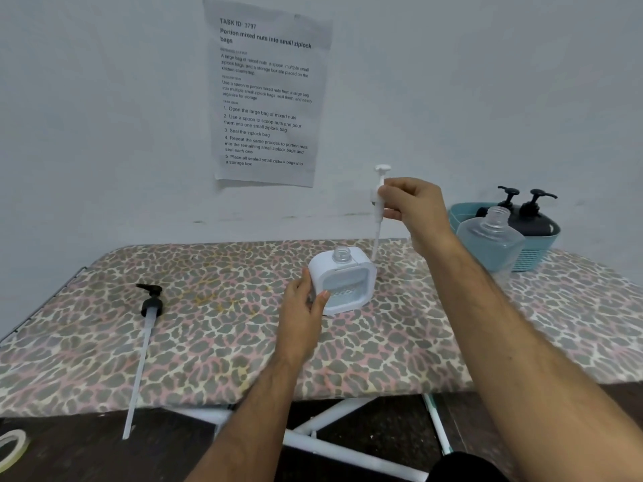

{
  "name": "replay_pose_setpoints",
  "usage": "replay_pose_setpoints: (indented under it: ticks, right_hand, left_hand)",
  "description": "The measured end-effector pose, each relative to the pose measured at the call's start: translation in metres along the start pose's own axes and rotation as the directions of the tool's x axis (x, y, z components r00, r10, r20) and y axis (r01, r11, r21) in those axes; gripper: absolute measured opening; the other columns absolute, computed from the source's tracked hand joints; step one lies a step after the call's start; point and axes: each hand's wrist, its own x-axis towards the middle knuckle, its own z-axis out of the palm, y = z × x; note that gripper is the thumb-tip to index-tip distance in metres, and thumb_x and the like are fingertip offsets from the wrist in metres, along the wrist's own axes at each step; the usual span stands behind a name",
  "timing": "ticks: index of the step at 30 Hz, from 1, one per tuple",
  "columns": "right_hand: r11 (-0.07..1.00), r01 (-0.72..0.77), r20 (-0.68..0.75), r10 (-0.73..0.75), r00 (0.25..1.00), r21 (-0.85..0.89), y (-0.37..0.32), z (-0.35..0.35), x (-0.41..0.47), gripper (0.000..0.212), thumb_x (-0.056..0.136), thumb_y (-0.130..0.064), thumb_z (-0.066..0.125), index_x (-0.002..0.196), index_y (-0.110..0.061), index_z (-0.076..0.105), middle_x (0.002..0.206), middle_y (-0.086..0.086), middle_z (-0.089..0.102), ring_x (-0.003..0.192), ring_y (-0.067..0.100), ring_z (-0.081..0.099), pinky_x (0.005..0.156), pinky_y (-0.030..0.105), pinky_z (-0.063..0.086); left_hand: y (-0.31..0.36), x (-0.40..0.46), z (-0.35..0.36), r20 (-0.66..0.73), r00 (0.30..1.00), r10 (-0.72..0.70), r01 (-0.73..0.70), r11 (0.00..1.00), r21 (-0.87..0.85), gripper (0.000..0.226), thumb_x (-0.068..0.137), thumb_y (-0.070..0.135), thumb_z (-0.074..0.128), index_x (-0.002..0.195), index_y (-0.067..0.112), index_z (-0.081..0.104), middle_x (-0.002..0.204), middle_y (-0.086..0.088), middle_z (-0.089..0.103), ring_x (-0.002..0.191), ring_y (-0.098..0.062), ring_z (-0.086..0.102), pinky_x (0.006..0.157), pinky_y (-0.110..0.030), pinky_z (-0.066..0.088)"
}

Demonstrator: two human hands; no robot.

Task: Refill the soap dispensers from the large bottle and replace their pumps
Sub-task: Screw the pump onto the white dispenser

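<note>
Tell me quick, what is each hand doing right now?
Left hand: grips the side of the white dispenser, which stands on the table.
Right hand: pinches the white pump, held upright in the air.

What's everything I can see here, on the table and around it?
White dispenser: one, white with clear window, table centre, neck open.
White pump: one, white, held upright above the table behind the dispenser.
Black pump: one, black head with clear tube, lying at table left.
Clear bottle: one, clear, uncapped, leaning against the basket.
Basket: one, teal, table right.
Black bottles: two, black, in the basket.
Paper sheet: one, white, on the wall.
Tape roll: one, pale, bottom left.
Table: one, leopard-print cover.
Left hand: grips the dispenser.
Right hand: pinches the white pump.
</note>
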Motion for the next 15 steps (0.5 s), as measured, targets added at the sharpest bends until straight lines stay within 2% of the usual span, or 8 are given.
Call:
replay_pose_setpoints:
  ticks: [2, 6, 8, 12, 15]
  right_hand:
    - [0.999, 0.017, -0.003, -0.016, 1.000, 0.048, -0.008, 0.005, -0.008, 0.010, 0.086, -0.002, 0.067, 0.087, -0.011, 0.072, 0.084, 0.007, 0.072, 0.086, 0.024, 0.070, 0.083, 0.040, 0.059]
    - [0.990, 0.087, -0.022, -0.085, 0.996, 0.112, -0.021, 0.018, -0.020, 0.016, 0.084, 0.002, 0.067, 0.089, -0.012, 0.075, 0.081, 0.000, 0.073, 0.082, 0.016, 0.069, 0.080, 0.035, 0.060]
    - [0.985, 0.114, -0.027, -0.112, 0.993, 0.126, -0.024, 0.025, -0.024, 0.022, 0.084, 0.003, 0.067, 0.085, -0.018, 0.075, 0.080, -0.001, 0.073, 0.083, 0.016, 0.069, 0.082, 0.036, 0.060]
    - [0.992, 0.113, -0.005, -0.113, 0.994, 0.048, -0.014, 0.034, -0.027, 0.018, 0.082, -0.003, 0.071, 0.088, -0.019, 0.075, 0.084, 0.002, 0.073, 0.083, 0.016, 0.067, 0.090, 0.047, 0.057]
    - [0.995, 0.096, 0.026, -0.096, 0.995, -0.035, 0.000, 0.036, -0.031, 0.015, 0.084, -0.002, 0.070, 0.088, -0.016, 0.075, 0.074, -0.007, 0.070, 0.073, 0.009, 0.063, 0.081, 0.036, 0.058]
  left_hand:
    - [0.000, 0.000, 0.000, -0.002, 1.000, 0.010, -0.010, 1.000, -0.002, 0.054, 0.099, 0.031, 0.054, 0.150, 0.027, 0.038, 0.125, 0.002, 0.045, 0.113, -0.011, 0.055, 0.092, -0.020, 0.044]
    - [-0.002, 0.001, 0.001, -0.004, 1.000, 0.002, -0.002, 1.000, -0.010, 0.054, 0.099, 0.031, 0.055, 0.150, 0.027, 0.038, 0.127, -0.001, 0.049, 0.107, -0.002, 0.055, 0.081, 0.000, 0.042]
    - [-0.002, 0.001, 0.001, -0.004, 1.000, -0.002, 0.002, 1.000, 0.000, 0.055, 0.099, 0.032, 0.055, 0.150, 0.028, 0.037, 0.126, -0.001, 0.049, 0.106, -0.003, 0.056, 0.079, 0.000, 0.042]
    - [-0.003, 0.002, 0.001, -0.008, 1.000, 0.013, -0.013, 1.000, -0.004, 0.054, 0.098, 0.032, 0.055, 0.150, 0.027, 0.038, 0.127, -0.002, 0.050, 0.103, 0.004, 0.054, 0.078, 0.004, 0.041]
    - [-0.004, 0.003, 0.001, -0.012, 1.000, 0.020, -0.019, 1.000, 0.011, 0.055, 0.098, 0.033, 0.055, 0.150, 0.028, 0.037, 0.126, -0.001, 0.051, 0.102, 0.013, 0.049, 0.076, 0.005, 0.039]
